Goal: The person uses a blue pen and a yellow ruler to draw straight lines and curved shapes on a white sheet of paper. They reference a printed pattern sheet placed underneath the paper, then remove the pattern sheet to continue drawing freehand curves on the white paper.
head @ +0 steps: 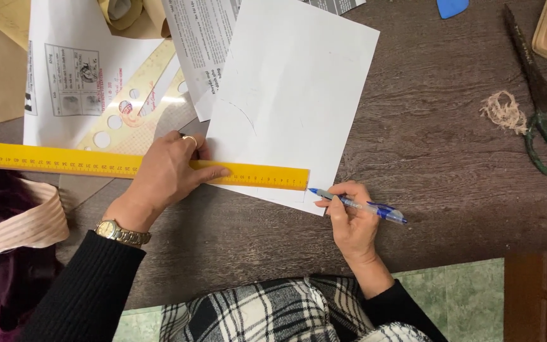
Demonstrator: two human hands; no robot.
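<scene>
1. Head view, lower part of the frame: my right hand (352, 221) pinches a blue pen (357, 204) between thumb and fingers, its tip touching the bottom right corner of the white sheet (292, 95), just past the ruler's right end.
2. Left of centre, my left hand (169, 171), with a ring and a gold wristwatch (120, 233), lies flat with fingers stretched, pressing the long yellow ruler (64, 161) onto the sheet.
3. The ruler runs from the left edge of the frame to the sheet's lower edge, lying across the dark wooden desk (438, 158).
4. Above my left hand, a yellowish curve template (135, 107) with round holes rests on printed papers (71, 76).
5. At the right of the frame, a tuft of pale fibre (504, 113) lies just beside old scissors (542, 104) with green handles.
6. At the top edge, a small blue piece (452, 7) shows, partly cut off.
</scene>
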